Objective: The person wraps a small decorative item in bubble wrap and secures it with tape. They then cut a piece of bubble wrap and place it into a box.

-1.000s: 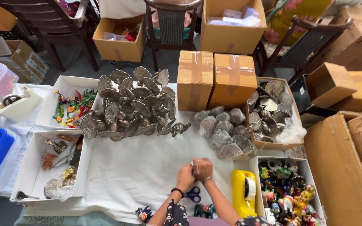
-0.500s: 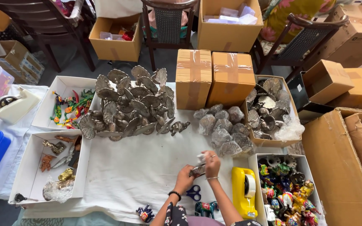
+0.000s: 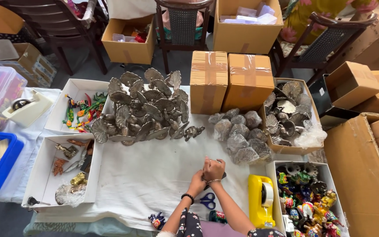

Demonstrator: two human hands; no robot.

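My left hand (image 3: 197,181) and my right hand (image 3: 215,169) are pressed together over the white cloth (image 3: 145,175), near the table's front edge. They close around a small metal piece (image 3: 223,176); only a dark edge of it shows beside my right wrist. Blue-handled scissors (image 3: 207,201) lie just below my hands. A heap of plastic-wrapped metal pieces (image 3: 241,136) sits a little beyond my right hand. A big pile of silvery leaf-shaped metal pieces (image 3: 141,109) lies farther back on the left.
A yellow tape dispenser (image 3: 262,198) stands to the right of my arms, beside a tray of colourful figurines (image 3: 305,197). Two taped cardboard boxes (image 3: 209,79) stand at the back, next to an open box of metal pieces (image 3: 288,115). White trays (image 3: 44,175) line the left.
My hands had lifted apart with a silvery piece showing between them. They have since come down and closed together over it.
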